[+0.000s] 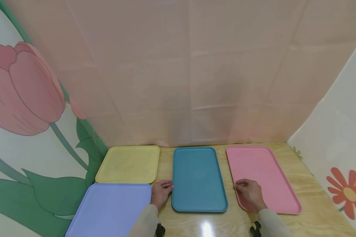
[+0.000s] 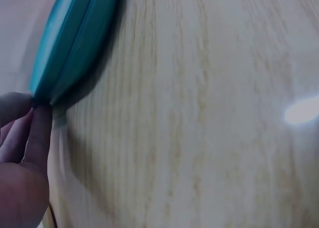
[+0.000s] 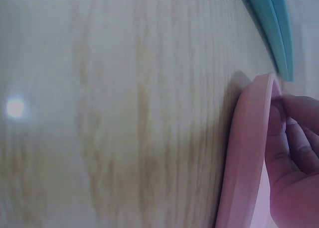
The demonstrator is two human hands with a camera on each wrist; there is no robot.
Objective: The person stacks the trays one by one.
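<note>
Upright on the long axis, a teal-blue tray (image 1: 197, 179) lies flat on the table between my hands. My left hand (image 1: 161, 192) is at its left edge; thumb and fingers (image 2: 40, 133) meet at the rim of the blue tray (image 2: 70, 39) and pinch it. To the right lies a pink tray (image 1: 273, 184). My right hand (image 1: 250, 192) reaches over it from the near side and holds its left rim, with curled fingers (image 3: 294, 143) inside the wall of the pink tray (image 3: 244, 153). The exact fingertip contact there is partly hidden.
A yellow tray (image 1: 127, 164) lies at the back left, with a lavender tray (image 1: 112, 207) in front of it. The wood-grain table (image 1: 311, 194) meets a pinkish cloth (image 1: 190, 82) at the back. Flower-printed walls (image 1: 344, 138) flank both sides.
</note>
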